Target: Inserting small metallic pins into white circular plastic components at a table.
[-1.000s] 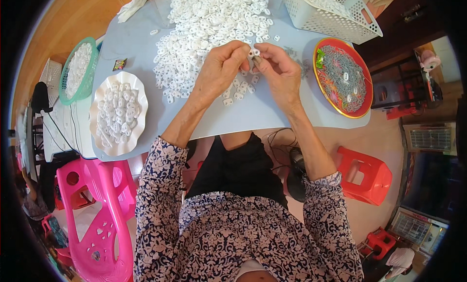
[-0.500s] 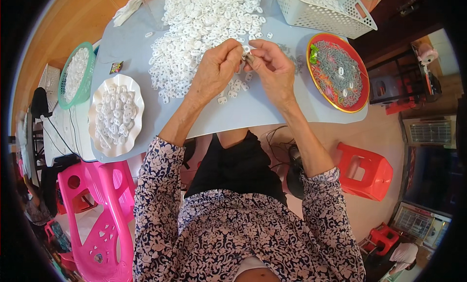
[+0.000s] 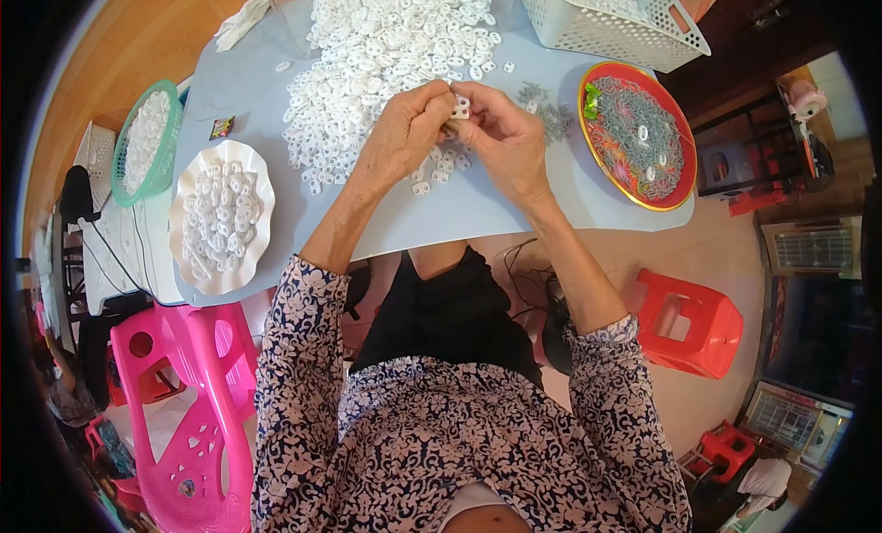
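Observation:
My left hand (image 3: 405,131) and my right hand (image 3: 502,140) meet over the pale blue table (image 3: 459,216), fingertips pinched together on one small white plastic piece (image 3: 460,108). Just beyond the hands spreads a big heap of the same white pieces (image 3: 386,55). A few small grey metal bits (image 3: 548,118) lie to the right of my right hand. A red round tray (image 3: 638,133) holding thin grey parts and a few white pieces sits at the right.
A white scalloped plate (image 3: 221,215) with white pieces lies at the left, a green basket (image 3: 142,142) of more beyond it. A white perforated basket (image 3: 614,20) stands at the back right. A pink chair (image 3: 197,395) and red stool (image 3: 689,322) flank my legs.
Both hands stay pinched on the white piece, with only small finger shifts. The view has tilted slightly, so everything sits a little higher in the picture.

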The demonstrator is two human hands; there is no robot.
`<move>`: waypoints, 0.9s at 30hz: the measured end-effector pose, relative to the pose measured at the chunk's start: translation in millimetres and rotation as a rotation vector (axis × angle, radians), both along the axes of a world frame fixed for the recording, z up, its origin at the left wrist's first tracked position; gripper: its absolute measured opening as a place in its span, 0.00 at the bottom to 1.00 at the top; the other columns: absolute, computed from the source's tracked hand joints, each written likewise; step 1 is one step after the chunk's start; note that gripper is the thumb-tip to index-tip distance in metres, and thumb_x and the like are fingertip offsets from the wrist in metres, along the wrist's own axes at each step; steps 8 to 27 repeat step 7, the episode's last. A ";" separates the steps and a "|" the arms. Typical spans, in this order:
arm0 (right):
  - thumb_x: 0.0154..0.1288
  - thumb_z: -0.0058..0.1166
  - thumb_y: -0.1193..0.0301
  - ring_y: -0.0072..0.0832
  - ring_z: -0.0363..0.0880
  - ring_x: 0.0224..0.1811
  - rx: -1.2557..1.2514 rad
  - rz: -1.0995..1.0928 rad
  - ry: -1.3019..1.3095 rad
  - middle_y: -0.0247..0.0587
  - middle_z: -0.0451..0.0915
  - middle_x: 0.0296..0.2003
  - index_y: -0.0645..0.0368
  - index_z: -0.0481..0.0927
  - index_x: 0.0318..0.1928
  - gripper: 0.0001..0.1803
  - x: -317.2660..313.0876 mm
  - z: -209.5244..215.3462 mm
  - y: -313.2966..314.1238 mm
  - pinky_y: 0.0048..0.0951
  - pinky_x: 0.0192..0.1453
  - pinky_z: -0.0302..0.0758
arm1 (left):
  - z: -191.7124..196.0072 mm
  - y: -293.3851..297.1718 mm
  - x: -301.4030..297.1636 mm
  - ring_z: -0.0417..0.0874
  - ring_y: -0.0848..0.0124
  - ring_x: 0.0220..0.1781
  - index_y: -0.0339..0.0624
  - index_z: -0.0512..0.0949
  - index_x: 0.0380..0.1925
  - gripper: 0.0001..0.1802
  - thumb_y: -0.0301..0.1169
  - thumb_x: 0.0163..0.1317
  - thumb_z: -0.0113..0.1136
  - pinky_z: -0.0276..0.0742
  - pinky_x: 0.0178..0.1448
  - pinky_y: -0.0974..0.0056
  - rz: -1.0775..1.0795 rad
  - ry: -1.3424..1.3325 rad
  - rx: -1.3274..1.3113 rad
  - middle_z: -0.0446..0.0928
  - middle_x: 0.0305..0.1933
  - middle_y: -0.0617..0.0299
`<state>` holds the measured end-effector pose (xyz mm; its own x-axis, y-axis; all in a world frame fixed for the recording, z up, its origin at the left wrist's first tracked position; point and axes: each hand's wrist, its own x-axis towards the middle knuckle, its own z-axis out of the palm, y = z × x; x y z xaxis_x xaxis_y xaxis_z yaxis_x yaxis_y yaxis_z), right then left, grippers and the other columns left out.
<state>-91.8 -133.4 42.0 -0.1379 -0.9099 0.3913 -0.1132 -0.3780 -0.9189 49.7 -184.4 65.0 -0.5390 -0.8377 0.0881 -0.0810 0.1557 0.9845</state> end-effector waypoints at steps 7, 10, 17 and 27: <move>0.55 0.60 0.79 0.14 0.74 0.29 -0.017 -0.025 0.027 0.31 0.77 0.28 0.61 0.78 0.47 0.17 -0.5 -7.2 -2.1 0.16 0.33 0.74 | -3.3 -0.9 3.1 0.67 0.81 0.30 0.39 0.72 0.30 0.12 0.33 0.67 0.42 0.68 0.35 0.73 -0.041 -0.044 -0.051 0.67 0.26 0.69; 0.55 0.60 0.79 0.14 0.74 0.29 -0.017 -0.025 0.027 0.31 0.77 0.28 0.61 0.78 0.47 0.17 -0.5 -7.2 -2.1 0.16 0.33 0.74 | -3.3 -0.9 3.1 0.67 0.81 0.30 0.39 0.72 0.30 0.12 0.33 0.67 0.42 0.68 0.35 0.73 -0.041 -0.044 -0.051 0.67 0.26 0.69; 0.55 0.60 0.79 0.14 0.74 0.29 -0.017 -0.025 0.027 0.31 0.77 0.28 0.61 0.78 0.47 0.17 -0.5 -7.2 -2.1 0.16 0.33 0.74 | -3.3 -0.9 3.1 0.67 0.81 0.30 0.39 0.72 0.30 0.12 0.33 0.67 0.42 0.68 0.35 0.73 -0.041 -0.044 -0.051 0.67 0.26 0.69; 0.55 0.60 0.79 0.14 0.74 0.29 -0.017 -0.025 0.027 0.31 0.77 0.28 0.61 0.78 0.47 0.17 -0.5 -7.2 -2.1 0.16 0.33 0.74 | -3.3 -0.9 3.1 0.67 0.81 0.30 0.39 0.72 0.30 0.12 0.33 0.67 0.42 0.68 0.35 0.73 -0.041 -0.044 -0.051 0.67 0.26 0.69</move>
